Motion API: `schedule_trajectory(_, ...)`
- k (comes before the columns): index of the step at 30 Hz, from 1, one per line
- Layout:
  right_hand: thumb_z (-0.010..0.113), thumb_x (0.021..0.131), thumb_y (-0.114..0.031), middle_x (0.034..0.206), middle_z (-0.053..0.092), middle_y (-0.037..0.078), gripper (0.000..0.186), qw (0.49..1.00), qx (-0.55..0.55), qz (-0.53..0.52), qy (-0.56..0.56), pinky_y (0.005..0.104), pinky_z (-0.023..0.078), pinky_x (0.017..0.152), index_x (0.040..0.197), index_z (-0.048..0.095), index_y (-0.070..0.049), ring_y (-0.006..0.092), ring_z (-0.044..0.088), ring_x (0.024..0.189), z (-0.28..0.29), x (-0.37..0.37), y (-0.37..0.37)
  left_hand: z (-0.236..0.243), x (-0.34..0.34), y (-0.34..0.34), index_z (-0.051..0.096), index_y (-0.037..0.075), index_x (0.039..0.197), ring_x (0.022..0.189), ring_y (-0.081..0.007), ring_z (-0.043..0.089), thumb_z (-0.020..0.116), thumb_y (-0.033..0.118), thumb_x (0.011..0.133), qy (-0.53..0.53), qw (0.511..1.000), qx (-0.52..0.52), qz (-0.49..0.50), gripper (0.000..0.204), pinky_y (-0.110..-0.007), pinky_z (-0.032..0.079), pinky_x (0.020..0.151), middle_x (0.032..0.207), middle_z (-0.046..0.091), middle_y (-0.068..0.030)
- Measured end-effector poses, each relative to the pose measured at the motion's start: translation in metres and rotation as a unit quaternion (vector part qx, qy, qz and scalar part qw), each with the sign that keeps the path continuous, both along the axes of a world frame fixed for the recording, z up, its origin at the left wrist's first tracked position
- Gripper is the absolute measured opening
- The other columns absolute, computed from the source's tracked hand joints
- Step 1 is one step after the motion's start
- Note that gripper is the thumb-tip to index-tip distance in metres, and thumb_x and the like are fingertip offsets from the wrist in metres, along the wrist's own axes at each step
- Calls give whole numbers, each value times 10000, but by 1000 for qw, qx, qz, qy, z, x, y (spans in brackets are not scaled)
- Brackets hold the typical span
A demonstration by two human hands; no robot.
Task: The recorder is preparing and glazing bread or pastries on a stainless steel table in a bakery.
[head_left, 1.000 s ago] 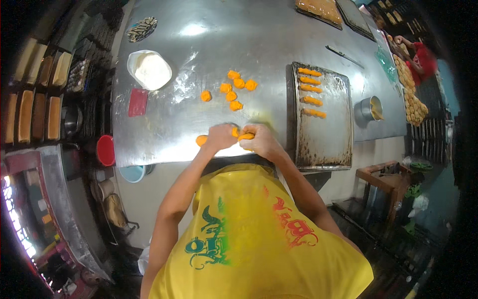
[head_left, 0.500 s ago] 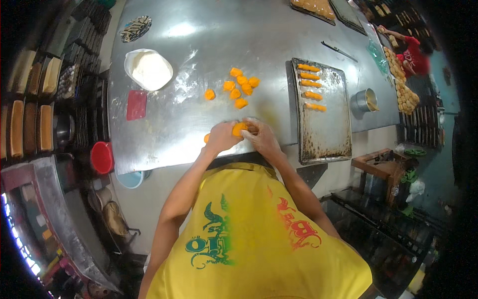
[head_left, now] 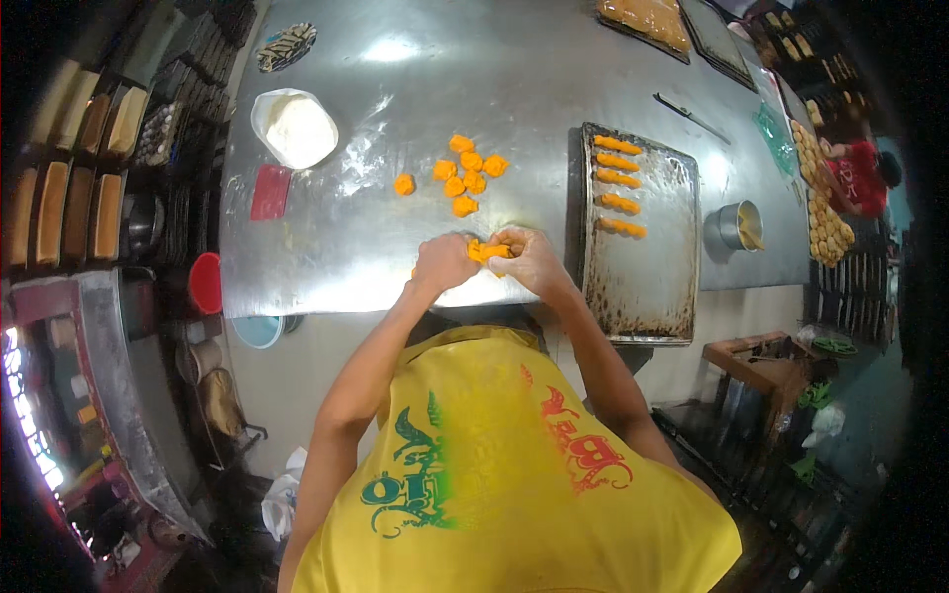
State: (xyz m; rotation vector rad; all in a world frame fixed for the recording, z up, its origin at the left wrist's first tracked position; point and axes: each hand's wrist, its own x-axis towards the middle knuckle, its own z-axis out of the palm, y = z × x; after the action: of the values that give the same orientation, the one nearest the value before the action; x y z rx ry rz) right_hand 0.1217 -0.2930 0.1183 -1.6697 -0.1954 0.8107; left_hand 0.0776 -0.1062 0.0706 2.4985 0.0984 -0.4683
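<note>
Near the front edge of a steel table point(head_left: 356, 247), my left hand point(head_left: 444, 265) and my right hand point(head_left: 532, 263) meet on a piece of orange dough point(head_left: 487, 251). The fingers of both are closed on it, and the dough looks stretched and uneven between them. A bit of orange also shows at the outer side of my left hand. Just beyond lie several orange dough lumps point(head_left: 454, 186), loosely grouped, with a single lump point(head_left: 404, 184) apart on the left. To the right, a worn baking tray point(head_left: 647, 282) bears several orange dough strips point(head_left: 620, 204) in a column.
On the left stand a white tub of flour point(head_left: 294, 128), a flat red scraper point(head_left: 270, 192) and a patterned cloth point(head_left: 287, 47). A metal pot point(head_left: 739, 226), a long knife point(head_left: 689, 117) and green plastic point(head_left: 774, 140) lie right. A person in red point(head_left: 858, 178) is beyond.
The dough between my hands has gone from a rounded lump to a longer, twisted-looking piece. My right hand has turned slightly around it. The whole view has shifted a little.
</note>
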Motion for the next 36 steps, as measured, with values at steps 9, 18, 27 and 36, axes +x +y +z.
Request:
schedule_trajectory(9, 781, 896, -253, 1250, 701, 147, 495, 992, -15, -49, -118, 335, 499, 961, 1305, 651, -7, 200, 641, 1094, -20, 17, 8, 12, -21, 23, 613, 113, 1182, 988, -407, 692, 797, 548, 758, 12, 997, -66, 47, 635, -497, 541, 829, 1017, 736, -169)
schedule_trajectory(18, 727, 885, -150, 1070, 744, 165, 368, 993, -78, -22, -89, 340, 542, 901, 1215, 687, 7, 219, 709, 986, -14, -58, 39, 9, -40, 31, 590, 86, 1291, 998, -444, 665, 713, 330, 839, -67, 986, -150, -31, 529, -520, 531, 829, 1096, 703, -225)
schedule_trajectory(27, 745, 760, -188, 924, 729, 146, 321, 969, -188, -41, -157, 365, 538, 789, 999, 696, 20, 221, 701, 816, -7, -60, 58, 10, -28, 34, 730, 92, 1038, 922, -377, 695, 710, 338, 800, -5, 980, 46, -192, 344, -490, 546, 794, 956, 731, -171)
schedule_trajectory(36, 842, 809, -232, 1138, 734, 171, 565, 987, -25, -105, -116, 322, 541, 877, 1253, 657, 63, 178, 696, 986, -22, -42, 13, 28, -39, 25, 700, 100, 1072, 1015, -384, 688, 731, 467, 851, 50, 995, -87, -21, 430, -470, 542, 854, 1063, 729, -165)
